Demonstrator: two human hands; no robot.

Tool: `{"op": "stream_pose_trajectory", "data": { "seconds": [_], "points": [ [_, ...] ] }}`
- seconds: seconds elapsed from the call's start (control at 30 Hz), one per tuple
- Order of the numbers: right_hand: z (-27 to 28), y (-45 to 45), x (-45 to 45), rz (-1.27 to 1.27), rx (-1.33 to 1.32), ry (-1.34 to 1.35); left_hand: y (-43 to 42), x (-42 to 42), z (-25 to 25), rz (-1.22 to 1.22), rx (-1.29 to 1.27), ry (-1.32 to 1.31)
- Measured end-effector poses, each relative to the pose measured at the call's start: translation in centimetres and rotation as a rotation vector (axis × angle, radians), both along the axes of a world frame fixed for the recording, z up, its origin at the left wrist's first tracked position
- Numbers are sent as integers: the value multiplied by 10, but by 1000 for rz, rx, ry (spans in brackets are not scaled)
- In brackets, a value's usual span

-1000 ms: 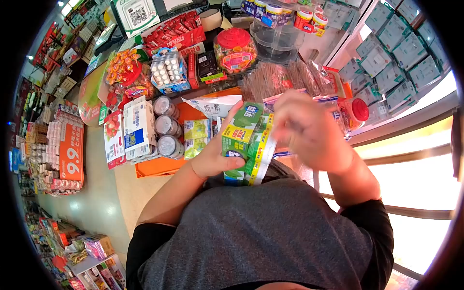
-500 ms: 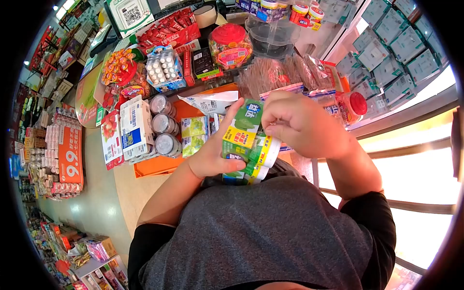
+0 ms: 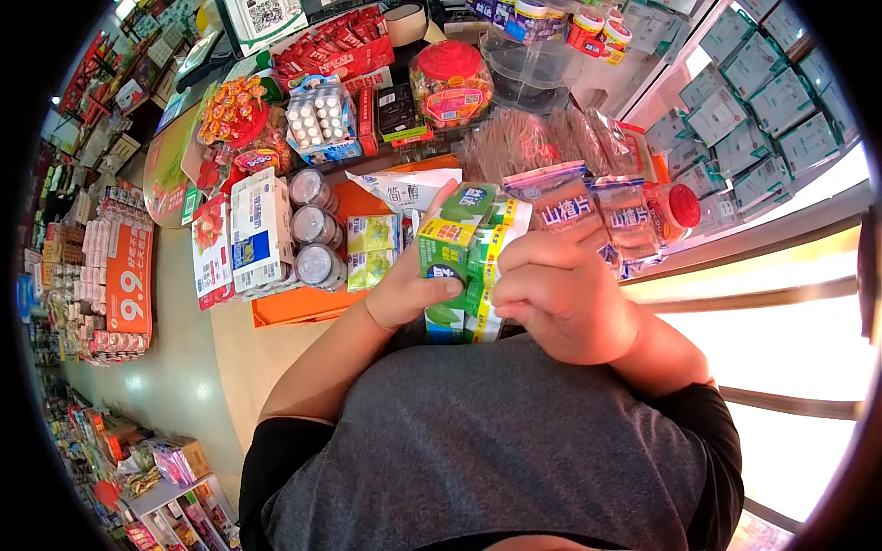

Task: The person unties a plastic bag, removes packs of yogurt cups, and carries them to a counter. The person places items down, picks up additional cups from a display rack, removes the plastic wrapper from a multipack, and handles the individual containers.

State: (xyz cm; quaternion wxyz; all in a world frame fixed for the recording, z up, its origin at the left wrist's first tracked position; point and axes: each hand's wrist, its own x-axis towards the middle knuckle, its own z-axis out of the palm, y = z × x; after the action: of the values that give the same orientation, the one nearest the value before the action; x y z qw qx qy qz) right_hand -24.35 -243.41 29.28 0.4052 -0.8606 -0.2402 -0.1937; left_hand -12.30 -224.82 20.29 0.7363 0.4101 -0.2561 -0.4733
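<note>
My left hand (image 3: 412,283) is wrapped round a green and yellow multipack of gum bottles (image 3: 452,237), held tilted in front of my chest. Its thumb presses on the printed sleeve, and white bottle ends face right. My right hand (image 3: 571,296) is closed beside those ends, fingers curled and thumb against them. Whether anything is pinched there is hidden. Behind the right hand lie bagged brown snacks (image 3: 562,204) with blue-edged packaging.
On the counter stand a red-lidded candy jar (image 3: 450,83), a lollipop stand (image 3: 234,115), a white milk carton pack (image 3: 259,225) and stacked round tubs (image 3: 318,266). Boxed goods (image 3: 744,110) line the right side; a bright window (image 3: 790,340) is below them.
My right hand has moved down along the multipack, from its upper side to the bottle ends, uncovering the snack bags behind. The left hand keeps its hold; the view has shifted slightly.
</note>
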Motion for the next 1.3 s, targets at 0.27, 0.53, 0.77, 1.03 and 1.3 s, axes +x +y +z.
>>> {"op": "stream_pose_trajectory", "data": {
  "seconds": [0.27,0.53,0.77,1.03,1.3],
  "points": [
    [-5,26,1,2,-262,-78,0,0,-3,22,12,-35],
    [-10,7,-3,200,-289,11,-7,-3,-1,35,-164,20],
    [-5,9,1,192,-254,18,-7,13,10,50,-128,-106],
    [-19,16,3,172,-33,58,-7,19,0,59,-60,-193],
    [-22,-5,19,450,87,152,-12,19,-14,31,-120,-56]
  ]
}}
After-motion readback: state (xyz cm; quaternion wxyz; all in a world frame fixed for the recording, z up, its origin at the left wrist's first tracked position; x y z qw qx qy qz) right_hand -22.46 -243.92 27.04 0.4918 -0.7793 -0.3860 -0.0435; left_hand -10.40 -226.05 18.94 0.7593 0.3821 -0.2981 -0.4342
